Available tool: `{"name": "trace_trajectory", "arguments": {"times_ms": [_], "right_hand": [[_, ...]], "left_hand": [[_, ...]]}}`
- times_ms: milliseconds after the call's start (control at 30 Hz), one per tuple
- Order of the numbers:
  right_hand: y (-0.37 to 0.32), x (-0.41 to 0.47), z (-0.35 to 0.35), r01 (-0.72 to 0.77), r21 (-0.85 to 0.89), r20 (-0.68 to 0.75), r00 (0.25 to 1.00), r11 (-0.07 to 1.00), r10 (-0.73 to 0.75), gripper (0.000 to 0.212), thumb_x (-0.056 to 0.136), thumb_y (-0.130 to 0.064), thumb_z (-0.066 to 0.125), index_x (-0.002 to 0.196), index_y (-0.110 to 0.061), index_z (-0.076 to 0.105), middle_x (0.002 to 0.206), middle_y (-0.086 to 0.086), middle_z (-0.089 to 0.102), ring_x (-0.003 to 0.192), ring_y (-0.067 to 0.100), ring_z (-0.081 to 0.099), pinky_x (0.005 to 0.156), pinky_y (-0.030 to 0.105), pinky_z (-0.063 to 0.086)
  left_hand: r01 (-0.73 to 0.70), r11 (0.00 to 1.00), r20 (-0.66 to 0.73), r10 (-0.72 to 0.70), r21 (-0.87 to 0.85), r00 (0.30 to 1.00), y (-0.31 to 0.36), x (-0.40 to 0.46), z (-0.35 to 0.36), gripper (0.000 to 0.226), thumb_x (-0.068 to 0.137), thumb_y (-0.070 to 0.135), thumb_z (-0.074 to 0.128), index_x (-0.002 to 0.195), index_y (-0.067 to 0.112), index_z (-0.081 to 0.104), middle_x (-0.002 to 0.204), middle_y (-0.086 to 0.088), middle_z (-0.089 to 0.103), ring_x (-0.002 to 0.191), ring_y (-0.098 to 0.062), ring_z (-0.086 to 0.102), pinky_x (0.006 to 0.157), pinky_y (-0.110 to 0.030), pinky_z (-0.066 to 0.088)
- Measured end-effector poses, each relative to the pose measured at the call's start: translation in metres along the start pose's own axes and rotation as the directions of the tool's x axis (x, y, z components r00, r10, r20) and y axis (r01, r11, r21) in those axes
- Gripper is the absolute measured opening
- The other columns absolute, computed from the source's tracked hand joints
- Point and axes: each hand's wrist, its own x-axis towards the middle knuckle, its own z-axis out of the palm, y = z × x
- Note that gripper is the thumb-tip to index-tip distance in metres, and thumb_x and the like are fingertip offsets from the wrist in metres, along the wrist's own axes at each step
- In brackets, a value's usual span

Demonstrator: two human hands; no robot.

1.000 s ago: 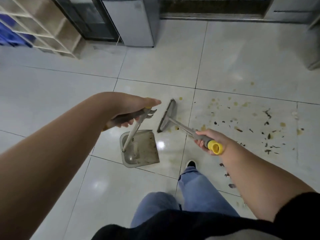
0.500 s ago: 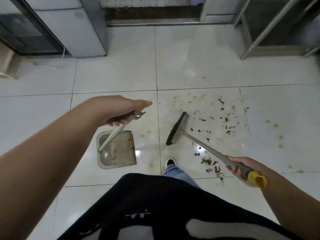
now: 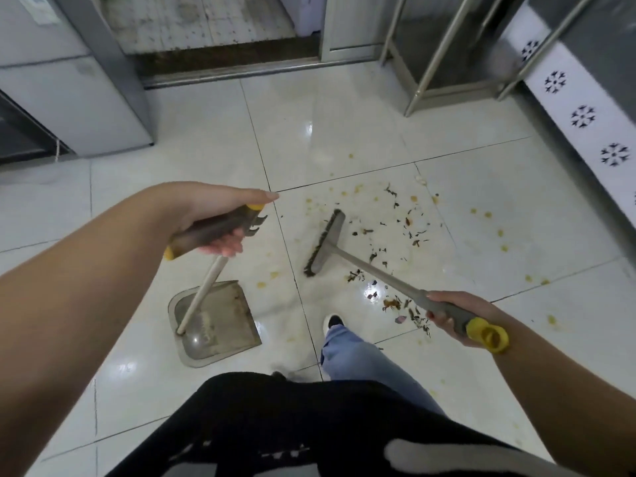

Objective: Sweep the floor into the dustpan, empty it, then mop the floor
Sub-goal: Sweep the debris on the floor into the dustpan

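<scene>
Left hand [image 3: 213, 215] grips the dustpan [image 3: 215, 323] handle; right hand [image 3: 454, 313] grips the broom [image 3: 325, 242] handle.
Fingers partly hide both grips. The grimy grey pan lies on the tile floor [image 3: 344, 132], the bristles beside scattered debris [image 3: 395, 232].

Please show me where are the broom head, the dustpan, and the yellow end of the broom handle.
broom head [image 3: 325, 247]: head view, on the grey back of the head.
dustpan [image 3: 223, 325]: head view, on the bare tray floor.
yellow end of the broom handle [image 3: 488, 336]: head view, on the hanging loop beside the right hand [image 3: 451, 313].

The broom [image 3: 361, 259] head has swung right, toward the debris [image 3: 395, 228].
</scene>
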Motion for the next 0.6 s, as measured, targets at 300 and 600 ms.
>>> {"name": "trace_trajectory", "arguments": {"times_ms": [300, 600], "right_hand": [[-0.065, 0.044, 0.079, 0.029, -0.039, 0.13, 0.991, 0.999, -0.024, 0.01, 0.099, -0.015, 0.042, 0.093, -0.007, 0.044, 0.073, 0.009, 0.044, 0.028, 0.007, 0.046, 0.028, 0.011, 0.039], [-0.202, 0.114, 0.14, -0.016, -0.067, 0.293, 0.956, 0.998, 0.035, 0.016, 0.1, -0.012, 0.039, 0.085, -0.009, 0.042, 0.071, 0.007, 0.039, 0.025, 0.007, 0.045, 0.028, 0.011, 0.039]], "left_hand": [[0.039, 0.995, 0.034, -0.042, 0.089, 0.999, 0.037, 0.001, -0.071, 0.065, 0.048, 0.069, 0.06, 0.068, 0.007, 0.056, 0.055, -0.003, 0.044, 0.042, -0.015, 0.039, 0.043, -0.02, 0.035], [0.107, 0.993, 0.094, -0.11, 0.042, 0.99, 0.116, 0.03, -0.102, 0.087, 0.02, 0.079, 0.072, 0.068, 0.006, 0.062, 0.054, -0.005, 0.051, 0.042, -0.015, 0.044, 0.04, -0.023, 0.038]]}}
